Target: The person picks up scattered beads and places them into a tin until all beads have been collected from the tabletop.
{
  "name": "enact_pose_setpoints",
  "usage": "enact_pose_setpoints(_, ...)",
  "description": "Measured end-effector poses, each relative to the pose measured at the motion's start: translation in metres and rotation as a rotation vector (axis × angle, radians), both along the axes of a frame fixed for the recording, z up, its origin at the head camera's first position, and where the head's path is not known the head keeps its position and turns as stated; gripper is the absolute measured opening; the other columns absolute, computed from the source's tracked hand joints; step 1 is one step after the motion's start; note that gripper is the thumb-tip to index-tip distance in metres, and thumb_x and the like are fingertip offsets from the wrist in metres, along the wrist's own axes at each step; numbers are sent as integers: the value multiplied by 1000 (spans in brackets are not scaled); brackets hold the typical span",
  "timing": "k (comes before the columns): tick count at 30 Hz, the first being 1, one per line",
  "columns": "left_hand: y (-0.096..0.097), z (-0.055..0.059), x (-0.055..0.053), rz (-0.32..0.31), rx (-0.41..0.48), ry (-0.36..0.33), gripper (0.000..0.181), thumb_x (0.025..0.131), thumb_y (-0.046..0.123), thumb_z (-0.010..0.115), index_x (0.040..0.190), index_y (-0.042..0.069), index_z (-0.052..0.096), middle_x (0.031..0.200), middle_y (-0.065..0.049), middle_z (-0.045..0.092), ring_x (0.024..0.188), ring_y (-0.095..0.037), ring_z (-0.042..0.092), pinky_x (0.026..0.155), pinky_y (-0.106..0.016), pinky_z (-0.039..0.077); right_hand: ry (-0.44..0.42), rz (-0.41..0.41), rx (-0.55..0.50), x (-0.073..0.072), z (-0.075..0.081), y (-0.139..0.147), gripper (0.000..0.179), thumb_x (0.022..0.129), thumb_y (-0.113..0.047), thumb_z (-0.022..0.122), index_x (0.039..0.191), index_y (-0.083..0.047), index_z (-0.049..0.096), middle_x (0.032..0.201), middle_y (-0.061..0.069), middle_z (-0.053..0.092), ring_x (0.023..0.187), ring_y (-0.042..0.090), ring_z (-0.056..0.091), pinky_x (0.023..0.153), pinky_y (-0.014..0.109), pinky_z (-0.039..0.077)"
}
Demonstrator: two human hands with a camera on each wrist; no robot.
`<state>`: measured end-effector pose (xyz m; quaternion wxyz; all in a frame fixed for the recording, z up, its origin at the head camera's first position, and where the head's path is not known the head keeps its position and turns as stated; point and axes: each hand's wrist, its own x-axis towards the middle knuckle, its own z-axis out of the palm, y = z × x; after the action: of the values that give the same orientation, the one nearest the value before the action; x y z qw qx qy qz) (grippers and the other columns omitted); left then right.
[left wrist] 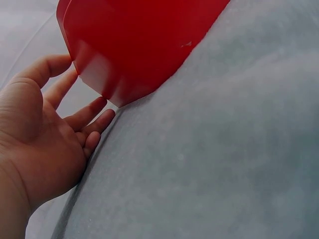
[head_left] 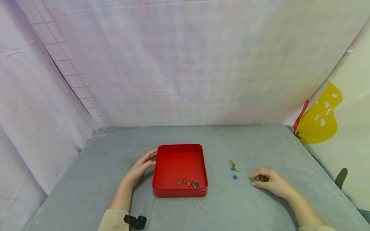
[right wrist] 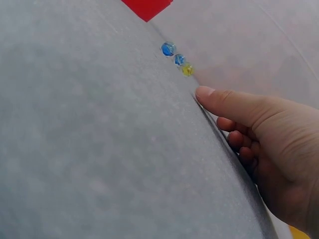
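A red square tray [head_left: 180, 193] lies on the grey cloth, with several glass marbles [head_left: 189, 184] near its front wall. Against the tray's left side rests my left hand [head_left: 140, 169], its fingertips touching the outer wall without curling round it; the left wrist view shows this contact too. To the right of the tray my right hand [head_left: 271, 183] is low over the cloth, thumb and index finger at either side of a green marble [head_left: 253, 180]. The other fingers are curled under. In the right wrist view the thumb [right wrist: 214, 99] hides that marble.
Several loose marbles, among them a blue marble [head_left: 234, 177] and a yellow-green marble [head_left: 237, 169], lie between the tray and my right hand. A pale curtain [head_left: 185, 64] hangs behind the grey table [head_left: 115, 154]. A black strap [head_left: 135, 221] is at the left wrist.
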<state>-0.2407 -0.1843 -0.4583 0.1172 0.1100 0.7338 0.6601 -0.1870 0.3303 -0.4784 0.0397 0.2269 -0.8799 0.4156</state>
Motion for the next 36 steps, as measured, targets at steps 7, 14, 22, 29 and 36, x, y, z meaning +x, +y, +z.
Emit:
enact_pose_setpoints(7,-1,-1,0,-6,0,1,52,98,11,51,148,11,36,148,-18,35,135,-33,30,108,-55,19,-1,-3,-25,-1,-2,-1,13,79,-11,77,90,-15,72,78,-6,57,68,10,50,57,27,39)
enact_pose_setpoints(14,-1,-1,-1,-2,-3,-2,52,98,11,52,148,11,37,148,-18,35,134,-33,31,108,-55,19,-19,-26,-29,-1,-1,-1,13,80,-12,77,92,-15,72,77,-5,57,66,11,49,55,27,39)
enact_pose_setpoints(22,0,-2,-1,8,-8,-4,52,98,11,52,147,11,38,147,-17,37,134,-32,32,108,-55,20,-50,-57,-45,3,6,-4,12,82,-12,75,93,-11,71,77,-3,57,67,10,50,55,26,41)
enact_pose_setpoints(29,0,-2,-1,13,-9,0,52,97,10,52,147,11,38,146,-17,38,133,-32,34,107,-55,20,-86,-76,-61,5,13,-8,14,83,-12,75,96,-7,71,77,-2,57,66,9,50,49,27,44)
enact_pose_setpoints(36,0,-4,-1,17,1,6,52,97,8,53,147,10,39,146,-17,39,132,-32,35,107,-53,22,-5,-57,-65,6,22,-17,16,81,-7,75,97,-4,71,76,-3,56,65,11,47,54,25,40)
